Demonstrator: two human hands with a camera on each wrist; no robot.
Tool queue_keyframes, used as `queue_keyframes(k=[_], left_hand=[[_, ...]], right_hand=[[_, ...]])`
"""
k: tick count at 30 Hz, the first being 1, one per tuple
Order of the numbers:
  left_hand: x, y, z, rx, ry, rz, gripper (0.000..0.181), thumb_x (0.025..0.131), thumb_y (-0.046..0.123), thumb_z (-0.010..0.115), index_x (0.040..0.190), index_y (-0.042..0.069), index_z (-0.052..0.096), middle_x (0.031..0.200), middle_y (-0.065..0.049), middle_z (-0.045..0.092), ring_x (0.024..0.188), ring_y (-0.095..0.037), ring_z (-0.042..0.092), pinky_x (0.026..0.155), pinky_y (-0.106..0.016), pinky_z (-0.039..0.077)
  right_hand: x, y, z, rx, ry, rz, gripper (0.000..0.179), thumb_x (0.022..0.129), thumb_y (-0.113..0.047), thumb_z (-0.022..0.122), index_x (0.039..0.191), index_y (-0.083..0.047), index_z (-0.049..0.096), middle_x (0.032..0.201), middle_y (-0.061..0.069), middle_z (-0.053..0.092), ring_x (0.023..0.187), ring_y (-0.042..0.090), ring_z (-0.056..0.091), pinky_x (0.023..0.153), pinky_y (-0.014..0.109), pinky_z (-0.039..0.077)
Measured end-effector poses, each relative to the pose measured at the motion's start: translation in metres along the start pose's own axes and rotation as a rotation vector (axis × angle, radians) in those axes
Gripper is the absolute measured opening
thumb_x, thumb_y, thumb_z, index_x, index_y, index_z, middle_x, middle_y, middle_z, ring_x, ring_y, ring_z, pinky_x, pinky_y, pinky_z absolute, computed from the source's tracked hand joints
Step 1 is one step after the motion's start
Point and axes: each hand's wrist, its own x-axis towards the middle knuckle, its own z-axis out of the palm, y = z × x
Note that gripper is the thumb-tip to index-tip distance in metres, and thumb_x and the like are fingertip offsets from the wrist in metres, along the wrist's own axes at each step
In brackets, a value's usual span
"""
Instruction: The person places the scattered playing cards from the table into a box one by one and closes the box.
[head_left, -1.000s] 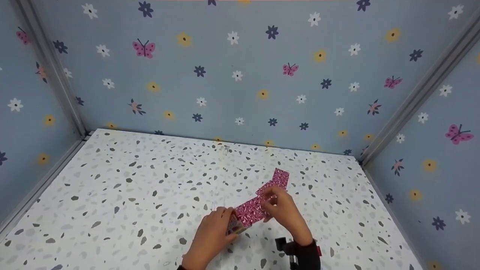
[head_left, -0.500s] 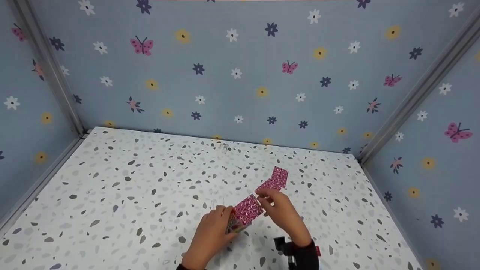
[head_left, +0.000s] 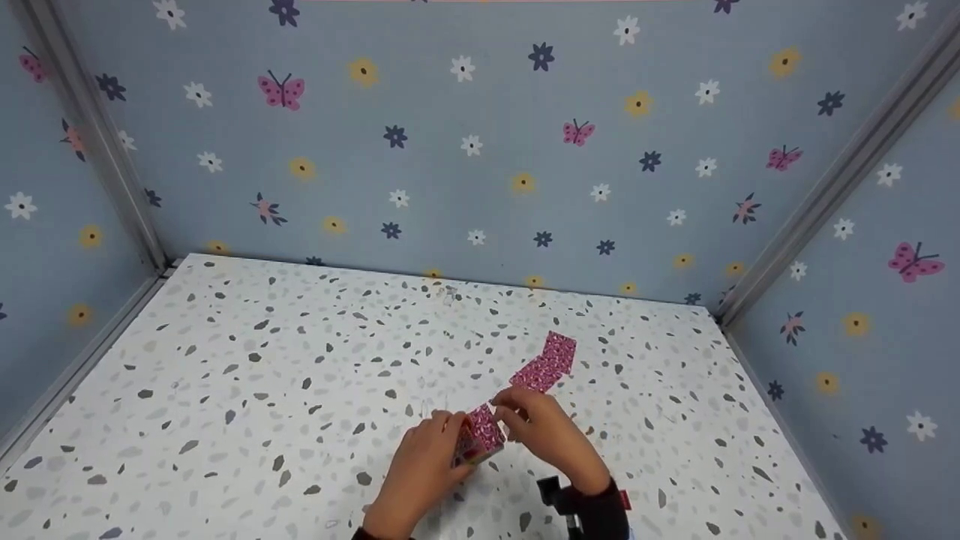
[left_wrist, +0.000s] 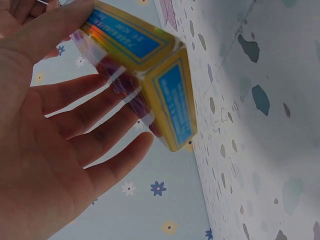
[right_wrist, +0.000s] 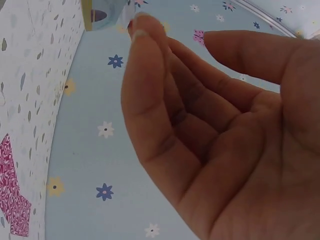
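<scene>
In the head view my left hand grips a small box near the front of the table. In the left wrist view the box is yellow with blue printed panels and a clear, shiny side, my thumb lying along its top. A pink patterned card sticks out a little from the box's right end. My right hand is at that card's outer end, fingertips close to or touching it. Its thumb stands apart from the bent fingers in the right wrist view, with nothing seen between them.
Two overlapping pink patterned cards lie on the speckled white table beyond my right hand. A blue wall with flowers and butterflies encloses the back, and similar walls stand on both sides.
My right hand has moved left and toward me, to the box. The pink card sticks out of the box much less than before. The left hand and the two loose cards have stayed put.
</scene>
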Motion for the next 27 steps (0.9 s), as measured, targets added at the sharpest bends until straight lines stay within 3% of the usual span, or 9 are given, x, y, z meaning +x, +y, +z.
queue_keyframes(k=[7, 15, 27], left_hand=[[0.0004, 0.0004, 0.0009, 0.021, 0.024, 0.023, 0.06, 0.07, 0.031, 0.08, 0.117, 0.003, 0.055, 0.1, -0.008, 0.057, 0.086, -0.022, 0.058, 0.074, -0.041, 0.048], [0.0007, 0.0013, 0.0009, 0.013, 0.011, 0.001, 0.062, 0.071, 0.033, 0.079, 0.119, 0.003, 0.055, 0.102, -0.008, 0.058, 0.089, -0.023, 0.059, 0.077, -0.042, 0.048], [-0.0001, 0.0006, 0.0004, 0.018, 0.027, 0.024, 0.06, 0.07, 0.031, 0.08, 0.116, 0.002, 0.055, 0.1, -0.009, 0.058, 0.086, -0.024, 0.06, 0.075, -0.043, 0.048]], right_hand=[[0.001, -0.0035, 0.0023, -0.016, -0.065, -0.005, 0.021, 0.095, -0.017, 0.051, 0.107, -0.005, 0.064, 0.09, 0.008, 0.066, 0.07, 0.01, 0.059, 0.062, 0.022, 0.048], [-0.001, -0.0031, 0.0, -0.057, -0.006, 0.004, 0.024, 0.096, -0.015, 0.051, 0.113, -0.002, 0.06, 0.104, 0.011, 0.064, 0.066, 0.008, 0.056, 0.061, 0.022, 0.047], [0.0009, -0.0066, 0.0055, -0.074, -0.118, 0.018, 0.02, 0.095, -0.018, 0.051, 0.109, -0.009, 0.063, 0.102, 0.005, 0.066, 0.063, 0.003, 0.054, 0.063, 0.022, 0.046]])
